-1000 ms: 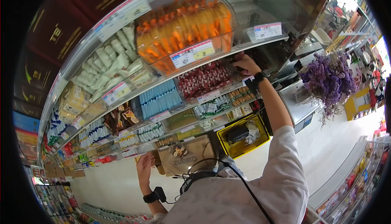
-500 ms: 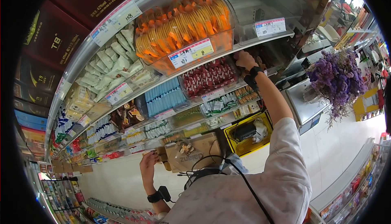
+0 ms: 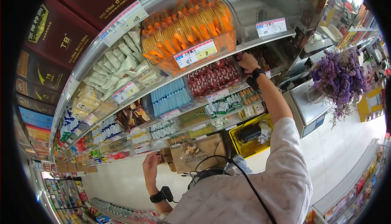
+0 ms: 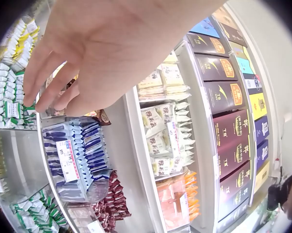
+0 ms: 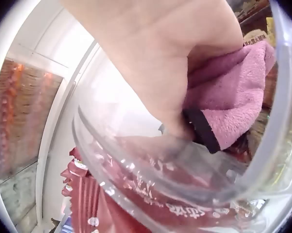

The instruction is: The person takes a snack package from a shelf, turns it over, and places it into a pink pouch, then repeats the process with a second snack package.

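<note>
In the right wrist view my right hand (image 5: 160, 63) grips a pink cloth (image 5: 233, 97) with a dark edge, at the rim of a clear plastic bin (image 5: 136, 194) that holds red packets (image 5: 95, 206). The head view has this right hand (image 3: 248, 62) reaching under the upper shelf, at the right end of the red packets (image 3: 214, 77). My left hand (image 3: 151, 165) hangs low beside a cardboard box (image 3: 199, 155). Its fingers are loosely bent and hold nothing in the left wrist view, where the hand (image 4: 92, 58) is nearest the camera.
Orange packets (image 3: 187, 28) fill a bin on the upper shelf, with pale packets (image 3: 118, 63) left of it. Blue packets (image 3: 170, 97) stand beside the red ones. A yellow basket (image 3: 248, 136) is below; purple flowers (image 3: 338, 75) and a scale (image 3: 311, 106) are at the right.
The right hand has moved slightly within the space at the bin's right end. The left hand stays low by the box, and the head view has shifted a little.
</note>
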Tool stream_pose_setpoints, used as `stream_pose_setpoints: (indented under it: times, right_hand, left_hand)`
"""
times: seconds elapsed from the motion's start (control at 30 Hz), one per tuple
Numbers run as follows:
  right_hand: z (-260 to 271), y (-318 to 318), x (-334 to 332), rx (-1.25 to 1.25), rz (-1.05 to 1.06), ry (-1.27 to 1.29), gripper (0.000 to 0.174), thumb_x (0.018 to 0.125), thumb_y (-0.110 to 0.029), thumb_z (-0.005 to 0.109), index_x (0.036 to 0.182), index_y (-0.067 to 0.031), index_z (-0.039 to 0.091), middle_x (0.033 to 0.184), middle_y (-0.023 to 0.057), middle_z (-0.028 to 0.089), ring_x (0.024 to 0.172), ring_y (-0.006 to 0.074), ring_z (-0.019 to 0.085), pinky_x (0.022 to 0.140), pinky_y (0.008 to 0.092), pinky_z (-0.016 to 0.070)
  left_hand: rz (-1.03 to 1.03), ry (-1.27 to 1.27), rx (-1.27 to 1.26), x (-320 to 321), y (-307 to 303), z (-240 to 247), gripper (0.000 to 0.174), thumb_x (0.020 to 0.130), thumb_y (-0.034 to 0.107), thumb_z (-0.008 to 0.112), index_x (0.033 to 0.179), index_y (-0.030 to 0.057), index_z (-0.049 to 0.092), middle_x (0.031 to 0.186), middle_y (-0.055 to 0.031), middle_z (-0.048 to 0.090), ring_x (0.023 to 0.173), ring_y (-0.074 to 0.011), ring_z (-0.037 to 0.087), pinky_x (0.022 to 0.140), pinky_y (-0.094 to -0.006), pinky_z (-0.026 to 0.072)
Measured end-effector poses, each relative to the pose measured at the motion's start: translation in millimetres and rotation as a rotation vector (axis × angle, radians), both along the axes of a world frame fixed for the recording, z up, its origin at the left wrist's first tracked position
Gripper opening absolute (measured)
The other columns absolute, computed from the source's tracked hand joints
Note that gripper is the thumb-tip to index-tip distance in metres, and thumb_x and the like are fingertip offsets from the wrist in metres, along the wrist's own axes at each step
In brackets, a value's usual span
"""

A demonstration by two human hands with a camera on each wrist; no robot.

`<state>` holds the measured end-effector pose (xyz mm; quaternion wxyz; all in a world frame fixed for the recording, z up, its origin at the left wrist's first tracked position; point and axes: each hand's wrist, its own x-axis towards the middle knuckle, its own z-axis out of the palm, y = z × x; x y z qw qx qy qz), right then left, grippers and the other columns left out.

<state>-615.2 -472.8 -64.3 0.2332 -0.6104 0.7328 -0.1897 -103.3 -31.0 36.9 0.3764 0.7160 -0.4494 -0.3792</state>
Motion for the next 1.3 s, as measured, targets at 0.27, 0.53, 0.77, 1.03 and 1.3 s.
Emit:
stream_pose_setpoints:
  times: [0.27, 0.53, 0.77, 1.03, 1.3]
  right_hand:
    - [23.5, 16.4, -0.6, -0.109, 0.015, 0.066, 0.052, 0.071, -0.033, 0.083, 0.111, -0.0028, 0.067, 0.111, 0.0221, 0.071, 0.103, 0.0381, 0.069, 0.087, 0.0469, 0.0565]
    - [103.2, 146.9, 13.7, -0.653, 0.095, -0.027, 0.049, 0.073, -0.019, 0.080, 0.112, -0.0023, 0.056, 0.103, 0.0220, 0.066, 0.099, 0.0429, 0.063, 0.082, 0.0469, 0.0522]
    - [155.6, 257.9, 125.6, -0.368, 0.491, -0.601, 0.056, 0.079, -0.015, 0.081, 0.124, 0.0061, 0.055, 0.102, 0.0171, 0.068, 0.090, 0.0166, 0.064, 0.081, 0.0311, 0.0517]
    - [211.2, 316.0, 271.5, -0.290, 0.828, -0.728, 0.044, 0.084, -0.010, 0.079, 0.118, 0.0054, 0.055, 0.100, 0.0151, 0.069, 0.088, 0.0145, 0.062, 0.079, 0.0304, 0.0516]
    - [232.9, 345.7, 323.4, -0.635, 1.241, -0.461, 0.037, 0.094, -0.013, 0.063, 0.127, 0.0039, 0.058, 0.132, 0.0237, 0.058, 0.119, 0.0367, 0.057, 0.105, 0.0408, 0.0426]
  left_hand:
    - [0.020, -0.032, -0.008, -7.8, -3.1, 17.6, 0.026, 0.103, 0.014, 0.057, 0.124, -0.0008, 0.062, 0.106, -0.0103, 0.071, 0.098, -0.0169, 0.068, 0.088, -0.0295, 0.0539]
    - [0.006, 0.104, -0.154, -38.2, 3.1, 54.5, 0.026, 0.104, 0.011, 0.056, 0.124, -0.0052, 0.059, 0.110, -0.0114, 0.069, 0.105, -0.0186, 0.067, 0.095, -0.0305, 0.0521]
    - [-0.156, 0.416, -0.161, -81.5, -13.7, 80.9, 0.037, 0.103, 0.012, 0.058, 0.137, -0.0019, 0.052, 0.127, -0.0151, 0.063, 0.114, -0.0219, 0.065, 0.100, -0.0340, 0.0522]
    - [-0.111, 0.167, -0.553, -97.1, -20.6, 79.8, 0.085, 0.087, 0.009, 0.078, 0.153, 0.0003, 0.026, 0.138, -0.0157, 0.051, 0.122, -0.0240, 0.059, 0.091, -0.0362, 0.0580]
    - [-0.016, 0.211, -0.613, -53.2, -7.8, 64.7, 0.058, 0.083, 0.008, 0.077, 0.132, -0.0021, 0.049, 0.118, -0.0106, 0.061, 0.106, -0.0186, 0.063, 0.078, -0.0305, 0.0582]
